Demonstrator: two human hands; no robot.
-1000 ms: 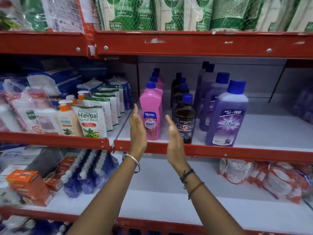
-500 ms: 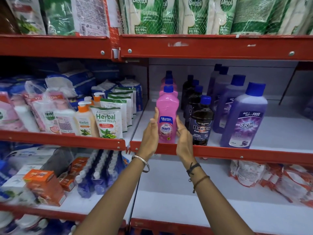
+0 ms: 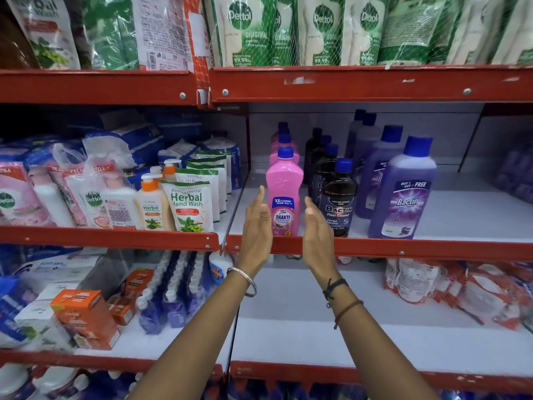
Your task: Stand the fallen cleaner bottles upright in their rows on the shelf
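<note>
Three rows of cleaner bottles stand upright on the middle shelf [image 3: 467, 220]. A pink Shakti bottle [image 3: 284, 192] leads the left row. A dark Bactin floor cleaner bottle [image 3: 339, 200] fronts the middle row. A large purple Bactin bottle [image 3: 403, 192] heads the right row. My left hand [image 3: 256, 226] is open just left of the pink bottle, palm facing it. My right hand [image 3: 317, 229] is open just right of it, partly in front of the dark bottle. Neither hand grips the pink bottle.
Herbal hand wash pouches [image 3: 189, 206] and pump bottles [image 3: 151, 203] fill the shelf bay to the left. Dettol refill packs [image 3: 323, 30] hang above. Orange boxes [image 3: 86, 316] and blue bottles [image 3: 170, 298] sit on the lower shelf, red-white packets [image 3: 461, 287] at its right.
My hands closed in on the pink bottle half a second ago and have now drawn slightly apart from it. The view has shifted left, so the shelf appears further right.
</note>
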